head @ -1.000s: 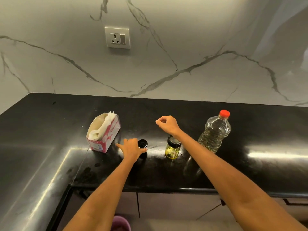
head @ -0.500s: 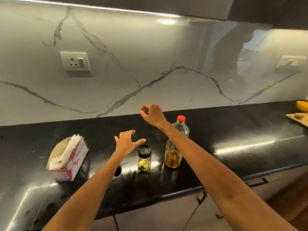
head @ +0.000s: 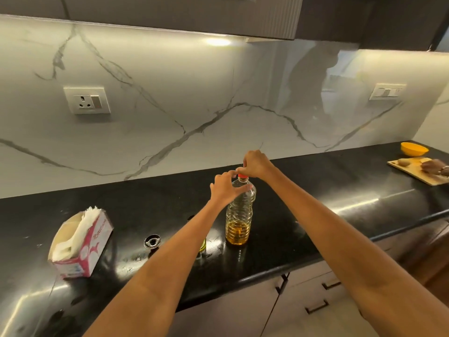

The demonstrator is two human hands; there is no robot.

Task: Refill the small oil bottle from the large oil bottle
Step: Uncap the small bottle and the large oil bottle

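Head view, frame centre: right hand [head: 255, 164] pinches red cap [head: 243, 176] of large oil bottle [head: 239, 215]; left hand [head: 224, 188] half-open at shoulder, contact unclear. Thin ribbed plastic, quarter-full, light, crushable, probably slippery; grip ribbed waist.

Centre of frame: large bottle [head: 239, 215] stands upright on the black counter [head: 315, 190]. Right hand [head: 255, 164] sits on its red cap [head: 242, 176]; left hand [head: 224, 188] is at its neck, thumb across the shoulder. Both forearms cross the lower middle of the frame, closing off the near approach.

The left forearm hides most of the small bottle [head: 202, 244], just left of the large bottle's base. A loose lid [head: 152, 241] lies further left, apart from both. The tissue box [head: 80, 242] takes up the lower left.

Bare counter runs behind the bottles to the wall and rightward to the cutting board [head: 413, 172] and yellow bowl [head: 414, 149] at far right.
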